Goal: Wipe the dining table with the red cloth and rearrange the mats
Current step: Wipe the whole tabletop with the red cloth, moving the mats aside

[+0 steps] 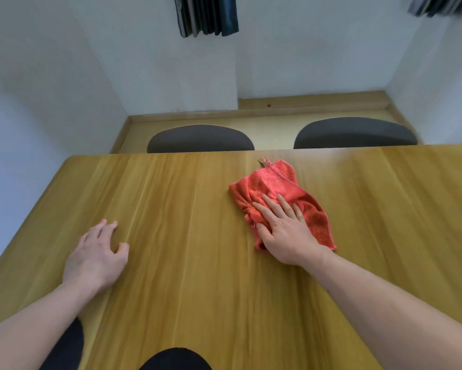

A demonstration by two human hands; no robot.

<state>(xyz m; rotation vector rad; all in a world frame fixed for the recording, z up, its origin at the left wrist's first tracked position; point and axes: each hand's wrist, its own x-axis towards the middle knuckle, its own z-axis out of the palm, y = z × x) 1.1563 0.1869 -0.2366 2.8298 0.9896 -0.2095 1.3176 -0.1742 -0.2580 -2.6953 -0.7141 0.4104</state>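
- Right hand (283, 231): lies flat on the red cloth (280, 201), fingers straight and slightly spread, thumb along the cloth's left edge. No finger curls round the fabric; the hold is downward pressure only. This flat palm likely spreads the load over the cloth so that it slides with the hand.
- Cloth: sits bunched and creased on the table (184, 276), right of centre and toward the far edge. Its near part is under the palm; its far corner, with a small tan loop (264, 161), lies free and points toward the far edge.
- Left hand (97, 255): rests on the bare wood well apart from the cloth, toward the left side. Fingers are loosely bent, tips touching the surface, holding nothing. It probably serves as a brace while the other arm reaches.
- Table: light wood grain, bare in the visible area. No mats are in view.
- Beyond the far edge: two dark chair backs (200, 138) are tucked close to the table, with floor and white walls behind.
- Task state, as a judgement: the wiping step is in hand; the mat step is not yet begun.
- Caution: with no pinch on the fabric, the cloth may fold or slip out on a fast stroke.
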